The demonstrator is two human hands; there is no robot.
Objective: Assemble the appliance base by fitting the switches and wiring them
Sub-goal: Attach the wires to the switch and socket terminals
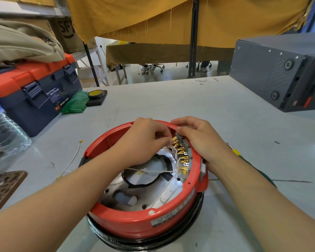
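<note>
Fingers of your left hand (145,137) pinched a white wire (173,149) at the brass terminals (180,153) inside the red base (153,220) on the table (171,99), your right hand (198,140) gripped the rim, and, judging by their closeness, you risked seating it on the wrong tab.

I count one red base (147,220), two hands, one toolbox (35,91), one water bottle (4,130), one grey case (280,73).

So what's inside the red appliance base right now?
Inside the red base: a row of brass terminals along the right wall, white wires, black sleeving and a metal plate. The left hand covers the far part, so that area can't be seen.
</note>
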